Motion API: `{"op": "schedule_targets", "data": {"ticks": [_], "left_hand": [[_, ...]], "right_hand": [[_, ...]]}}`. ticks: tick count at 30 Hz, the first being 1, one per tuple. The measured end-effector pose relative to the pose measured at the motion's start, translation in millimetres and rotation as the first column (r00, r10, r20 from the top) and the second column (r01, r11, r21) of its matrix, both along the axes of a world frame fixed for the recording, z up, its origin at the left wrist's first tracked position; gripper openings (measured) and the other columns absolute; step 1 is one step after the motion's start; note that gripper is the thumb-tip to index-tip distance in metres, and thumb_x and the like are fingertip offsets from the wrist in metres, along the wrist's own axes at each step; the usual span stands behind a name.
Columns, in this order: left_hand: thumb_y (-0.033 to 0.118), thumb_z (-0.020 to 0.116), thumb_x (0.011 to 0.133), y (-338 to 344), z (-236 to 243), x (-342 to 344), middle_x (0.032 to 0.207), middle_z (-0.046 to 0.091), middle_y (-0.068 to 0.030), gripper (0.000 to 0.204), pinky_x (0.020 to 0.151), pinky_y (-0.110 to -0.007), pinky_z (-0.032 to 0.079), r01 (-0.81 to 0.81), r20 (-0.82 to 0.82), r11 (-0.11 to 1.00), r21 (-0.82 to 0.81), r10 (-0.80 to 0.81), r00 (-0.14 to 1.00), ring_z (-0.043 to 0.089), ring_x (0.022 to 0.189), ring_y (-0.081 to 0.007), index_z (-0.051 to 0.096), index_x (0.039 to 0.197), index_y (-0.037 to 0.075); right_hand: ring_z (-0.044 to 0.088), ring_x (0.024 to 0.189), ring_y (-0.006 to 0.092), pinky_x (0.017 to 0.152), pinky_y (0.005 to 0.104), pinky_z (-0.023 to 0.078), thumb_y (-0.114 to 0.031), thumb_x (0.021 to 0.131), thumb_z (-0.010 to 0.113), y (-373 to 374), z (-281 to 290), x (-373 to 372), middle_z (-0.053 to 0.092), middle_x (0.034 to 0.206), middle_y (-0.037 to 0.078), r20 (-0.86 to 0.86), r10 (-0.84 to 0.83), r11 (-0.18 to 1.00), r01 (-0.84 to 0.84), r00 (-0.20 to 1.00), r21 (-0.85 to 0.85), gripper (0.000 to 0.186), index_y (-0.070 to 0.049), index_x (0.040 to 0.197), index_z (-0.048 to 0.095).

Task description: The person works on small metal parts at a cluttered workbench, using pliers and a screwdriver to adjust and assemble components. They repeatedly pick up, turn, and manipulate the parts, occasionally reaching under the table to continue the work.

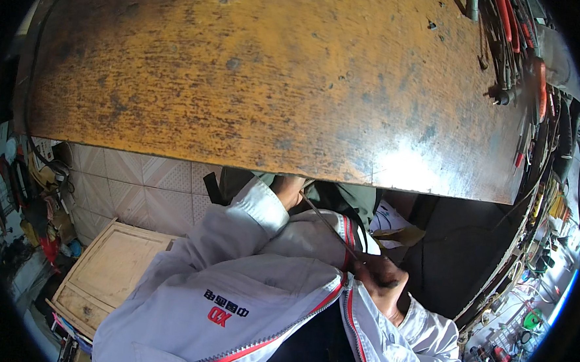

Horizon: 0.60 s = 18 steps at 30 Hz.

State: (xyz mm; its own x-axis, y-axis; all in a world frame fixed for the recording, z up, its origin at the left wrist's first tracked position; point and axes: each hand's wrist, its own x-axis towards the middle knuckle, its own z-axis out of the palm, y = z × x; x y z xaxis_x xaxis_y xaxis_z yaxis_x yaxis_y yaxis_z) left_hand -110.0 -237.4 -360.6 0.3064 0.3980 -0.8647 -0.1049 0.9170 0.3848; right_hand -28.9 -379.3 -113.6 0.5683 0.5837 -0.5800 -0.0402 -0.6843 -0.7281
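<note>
My right hand (382,275) is closed in front of my open jacket, its fingers wrapped round one end of a thin dark strip (330,228), perhaps a cord or a rod. The strip slants up and left to my left hand (289,190), just below the table's near edge. The table edge and the hand's own back hide the left fingers, so their grip does not show. Pale grey jacket sleeves with red-trimmed fronts surround both hands.
A worn wooden table (243,80) spans the view above my hands. Red-handled tools (508,28) crowd its right end, with cables beyond. A wooden stool or box (111,270) stands at left on the tiled floor (139,186). Clutter lines both sides.
</note>
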Motion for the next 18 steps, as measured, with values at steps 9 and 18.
{"op": "schedule_targets", "data": {"ticks": [9, 18], "left_hand": [[0.018, 0.052, 0.103, -35, -74, -7, 0.119, 0.061, -0.0089, 0.026, 0.087, -0.036, 0.06, 0.149, -0.052, 0.938, 0.314, -0.139, 0.989, 0.064, 0.106, -0.0218, 0.053, 0.126, 0.006], [0.036, 0.049, 0.101, 29, 61, 5, 0.065, 0.046, -0.0053, 0.045, 0.067, -0.035, 0.05, 0.039, 0.327, 0.977, 0.21, -0.107, 0.939, 0.044, 0.061, -0.0161, 0.041, 0.065, 0.009]], "right_hand": [[0.061, 0.067, 0.0089, 0.061, 0.0226, 0.047, 0.005, 0.084, 0.069, -6, -7, -1, 0.07, 0.075, 0.008, -0.009, -0.148, 0.989, 0.148, 0.989, -0.009, 0.009, 0.01, 0.091, 0.068], [0.055, 0.063, 0.0076, 0.058, 0.0235, 0.042, 0.003, 0.086, 0.067, -3, 17, 11, 0.067, 0.073, 0.005, -0.085, -0.148, 0.985, 0.139, 0.985, -0.101, 0.01, 0.008, 0.094, 0.071]]}}
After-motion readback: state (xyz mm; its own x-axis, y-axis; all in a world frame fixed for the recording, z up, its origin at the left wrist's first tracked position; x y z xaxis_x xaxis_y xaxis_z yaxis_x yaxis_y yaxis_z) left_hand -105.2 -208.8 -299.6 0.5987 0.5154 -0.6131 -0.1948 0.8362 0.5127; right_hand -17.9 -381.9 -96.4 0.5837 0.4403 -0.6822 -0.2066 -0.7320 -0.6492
